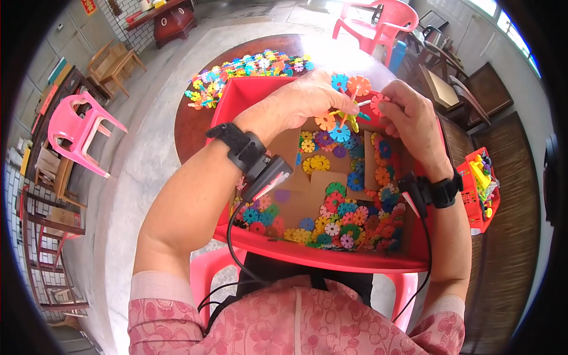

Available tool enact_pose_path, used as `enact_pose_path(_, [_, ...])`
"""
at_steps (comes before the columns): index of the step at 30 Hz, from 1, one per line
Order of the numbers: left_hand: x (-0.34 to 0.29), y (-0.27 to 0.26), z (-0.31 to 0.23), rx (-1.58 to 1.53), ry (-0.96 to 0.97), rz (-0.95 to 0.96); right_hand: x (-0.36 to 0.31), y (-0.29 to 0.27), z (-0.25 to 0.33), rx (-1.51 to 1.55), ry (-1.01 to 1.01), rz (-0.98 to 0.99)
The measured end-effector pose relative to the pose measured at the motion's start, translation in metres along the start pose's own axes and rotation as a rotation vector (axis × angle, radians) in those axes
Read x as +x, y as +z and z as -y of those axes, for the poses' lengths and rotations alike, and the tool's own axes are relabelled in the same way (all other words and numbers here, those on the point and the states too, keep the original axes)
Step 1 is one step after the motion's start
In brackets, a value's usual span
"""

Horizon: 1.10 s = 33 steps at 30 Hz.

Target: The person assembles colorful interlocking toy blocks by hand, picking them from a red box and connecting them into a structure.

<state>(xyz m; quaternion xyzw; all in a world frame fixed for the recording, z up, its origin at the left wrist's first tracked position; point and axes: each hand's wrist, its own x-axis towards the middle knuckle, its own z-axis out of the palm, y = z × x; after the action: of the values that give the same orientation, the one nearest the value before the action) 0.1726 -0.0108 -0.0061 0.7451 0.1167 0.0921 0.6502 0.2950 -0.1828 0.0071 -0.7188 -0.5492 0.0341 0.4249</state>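
My left hand (pixel 319 97) is closed on a small cluster of joined notched plastic discs. An orange disc (pixel 359 86) and a blue disc (pixel 340 132) stick out of the cluster on different sides. Pinched between the fingers of my right hand (pixel 409 115) is a coral-red disc (pixel 377 105), at the right side of the cluster. Both hands are above the far part of a red box (pixel 331 258). Inside it, many loose discs (pixel 343 219) of several colours lie over and around brown cardboard pieces (pixel 322 181).
Behind the box, a heap of joined discs (pixel 248 66) covers part of a round brown table (pixel 189 127). Pink plastic chairs stand at the left (pixel 74 127) and far back (pixel 384 23). A red basket (pixel 473 195) of colourful toys is at the right. Cabled devices are strapped to both wrists.
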Motion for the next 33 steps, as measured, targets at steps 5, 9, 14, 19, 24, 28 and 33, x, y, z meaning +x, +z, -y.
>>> enact_pose_path(5, [-0.002,0.001,0.002,0.062,-0.010,-0.066,-0.001,0.000,0.002,0.052,0.034,0.037])
enact_pose_path(9, [-0.007,0.007,-0.001,-0.025,0.042,-0.080,-0.005,-0.004,0.007,0.104,0.095,0.055])
enact_pose_path(14, [-0.007,0.005,0.002,-0.183,0.089,0.013,-0.008,-0.001,0.005,0.057,-0.010,-0.010])
enact_pose_path(19, [0.015,-0.014,0.020,-0.074,0.096,-0.001,-0.012,0.013,0.012,0.242,0.118,0.329])
enact_pose_path(24, [0.010,-0.017,0.004,-0.065,0.092,-0.019,-0.014,0.025,0.008,0.475,0.202,0.323])
enact_pose_path(28, [0.000,-0.011,-0.003,-0.022,0.069,-0.060,-0.013,0.021,0.007,0.664,0.286,0.430])
enact_pose_path(33, [-0.001,-0.010,-0.004,-0.033,0.084,-0.090,-0.052,0.089,0.014,0.996,0.516,0.883])
